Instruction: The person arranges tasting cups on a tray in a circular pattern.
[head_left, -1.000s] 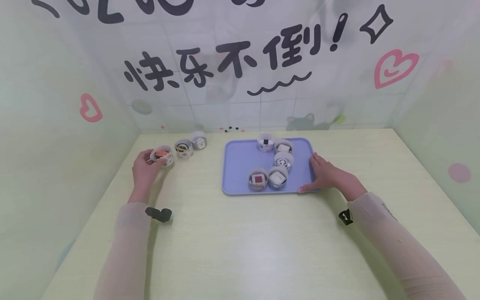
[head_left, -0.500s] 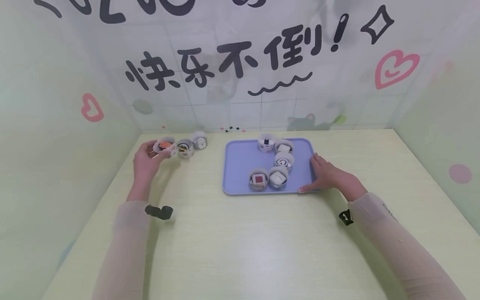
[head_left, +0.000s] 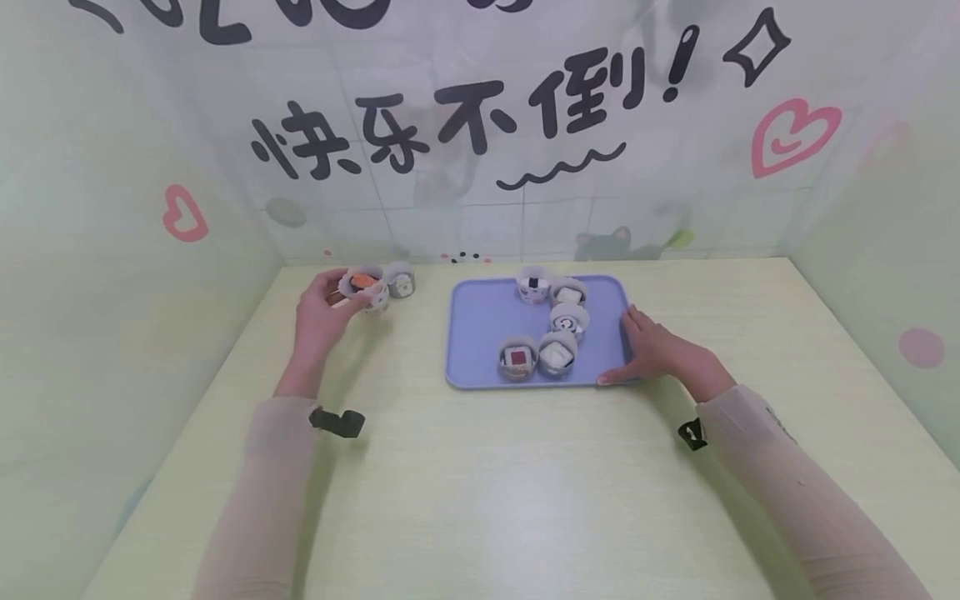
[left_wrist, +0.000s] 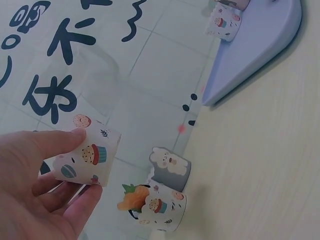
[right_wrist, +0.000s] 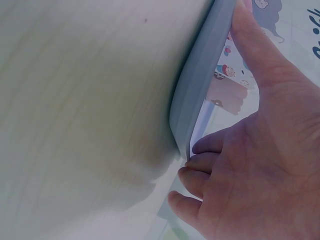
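Observation:
My left hand [head_left: 321, 318] holds a small printed paper cup [left_wrist: 95, 156] with an orange-topped toy sushi [head_left: 364, 281] in it, raised above the table at the back left. In the left wrist view, thumb and fingers pinch its sides. Below it stands another cupcake-print cup [left_wrist: 167, 206] with orange and green filling, next to a grey bear-print cup [left_wrist: 171, 169]. The head view hides most of that cupcake-print cup behind the held one. My right hand [head_left: 663, 348] holds the right side of a blue tray [head_left: 476, 312], its thumb at the front corner and fingers along the edge.
Several sushi cups stand on the tray, among them one with a red-centred piece [head_left: 517, 358], a white-topped one [head_left: 557, 357] and a spiral roll [head_left: 567, 323]. A printed wall curtain [head_left: 465, 225] borders the pale wooden table [head_left: 480, 483] at the back.
My left hand has lifted the orange-topped sushi cup and carried it to the right, over the neighbouring cup. The right hand and the tray have stayed in place.

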